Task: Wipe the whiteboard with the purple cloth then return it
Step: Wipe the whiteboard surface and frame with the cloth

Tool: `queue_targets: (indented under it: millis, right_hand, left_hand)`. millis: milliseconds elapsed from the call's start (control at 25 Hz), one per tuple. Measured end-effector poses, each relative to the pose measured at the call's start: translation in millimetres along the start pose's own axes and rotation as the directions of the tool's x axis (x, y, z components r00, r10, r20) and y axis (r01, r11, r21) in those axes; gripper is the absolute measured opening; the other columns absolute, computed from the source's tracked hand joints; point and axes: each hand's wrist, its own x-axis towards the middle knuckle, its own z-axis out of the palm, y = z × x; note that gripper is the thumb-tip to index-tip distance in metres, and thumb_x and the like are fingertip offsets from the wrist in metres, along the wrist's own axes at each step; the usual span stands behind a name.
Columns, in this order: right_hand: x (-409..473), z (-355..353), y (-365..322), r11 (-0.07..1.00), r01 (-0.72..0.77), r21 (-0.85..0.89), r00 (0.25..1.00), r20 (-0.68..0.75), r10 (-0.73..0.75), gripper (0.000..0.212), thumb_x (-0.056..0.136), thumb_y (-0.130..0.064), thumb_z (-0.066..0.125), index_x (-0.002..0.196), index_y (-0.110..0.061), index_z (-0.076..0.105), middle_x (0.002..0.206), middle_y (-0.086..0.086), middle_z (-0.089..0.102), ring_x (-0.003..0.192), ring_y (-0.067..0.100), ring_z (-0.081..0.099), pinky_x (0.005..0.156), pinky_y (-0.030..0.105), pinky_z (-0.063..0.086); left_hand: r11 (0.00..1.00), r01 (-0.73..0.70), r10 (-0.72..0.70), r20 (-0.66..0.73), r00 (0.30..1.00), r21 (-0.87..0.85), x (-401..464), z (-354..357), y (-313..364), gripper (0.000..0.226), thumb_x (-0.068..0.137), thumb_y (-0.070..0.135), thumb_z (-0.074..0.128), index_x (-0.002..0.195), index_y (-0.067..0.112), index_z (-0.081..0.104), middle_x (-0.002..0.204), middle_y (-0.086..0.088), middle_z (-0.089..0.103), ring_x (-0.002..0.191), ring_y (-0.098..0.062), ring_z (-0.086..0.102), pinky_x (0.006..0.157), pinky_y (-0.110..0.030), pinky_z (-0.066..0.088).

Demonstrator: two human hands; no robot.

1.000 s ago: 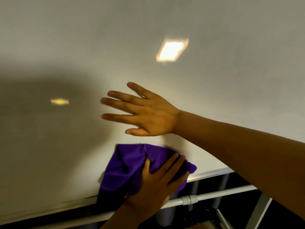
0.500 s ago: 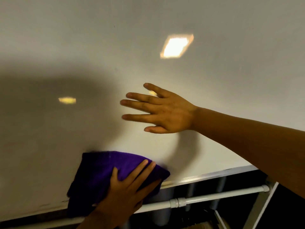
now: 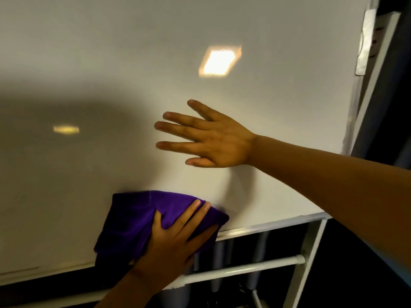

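**Inspector:** Report the position of the crumpled purple microfibre cloth (image 3: 153, 221).

**Technician:** The cloth lies bunched against the lower part of the large glossy white whiteboard (image 3: 111, 63), directly under the fingers of the left hand (image 3: 171, 243). Most of the fabric extends beyond the thumb side of those fingers, and a smaller lobe protrudes past the fingertips (image 3: 201, 204) on the other side. The cloth's lower edge sits just above the board's white metal bottom rail (image 3: 273, 225).

**Inspector:** State of the left hand's fingers?

**Technician:** Extended and laid flat over the cloth, with the thumb splayed apart from them. They press the fabric to the board. Whether any fabric is gathered under the palm cannot be determined.

**Inspector:** And the right hand (image 3: 213, 141)?

**Technician:** Fingers straight and spread, holding nothing, palm turned to the board. The hand is above the left fingertips, well apart from the cloth. Actual contact with the board cannot be confirmed.

**Inspector:** Other items?

**Technician:** A bright rhombic light reflection (image 3: 220, 61) appears on the board above the right fingers. A smaller, dimmer reflection (image 3: 66, 129) lies beyond the right fingertips, inside a broad shadow. Below the left wrist, a white tubular crossbar (image 3: 244, 268) of the stand runs under the bottom rail.
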Motion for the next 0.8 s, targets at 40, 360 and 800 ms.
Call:
queue_targets:
  millis: [40,360,800]
  right_hand:
    - [-10.4,5.4,5.1,1.000,0.007,0.015,1.000,-0.002,-0.007,0.060,0.092,-0.053,0.031,0.145,-0.025,0.022,0.154,0.007,0.025,0.143,0.025,0.020,0.115,0.046,0.011]
    - [-97.6,38.6,57.9,1.000,0.002,0.030,1.000,0.000,-0.002,0.059,0.093,-0.052,0.031,0.145,-0.025,0.024,0.154,0.007,0.025,0.143,0.026,0.019,0.115,0.046,0.012]
    - [-134.8,72.2,77.4,0.991,-0.091,0.095,0.996,0.018,0.089,0.056,0.093,-0.049,0.026,0.143,-0.024,0.029,0.153,0.007,0.028,0.143,0.026,0.020,0.116,0.045,0.012]
  left_hand:
    - [1.000,0.009,-0.009,0.001,1.000,0.000,16.2,2.3,12.9,0.109,0.039,0.055,0.078,0.136,0.033,0.034,0.149,-0.010,0.025,0.133,-0.029,0.028,0.073,-0.068,0.043]
    - [1.000,0.008,-0.008,0.019,1.000,-0.008,126.8,14.5,77.6,0.107,0.038,0.055,0.080,0.134,0.034,0.038,0.148,-0.008,0.026,0.138,-0.030,0.017,0.075,-0.069,0.042]
    - [0.987,-0.148,0.148,0.000,0.989,-0.055,219.9,24.2,101.1,0.100,0.033,0.057,0.080,0.126,0.033,0.052,0.139,-0.004,0.050,0.129,-0.026,0.036,0.076,-0.064,0.046]
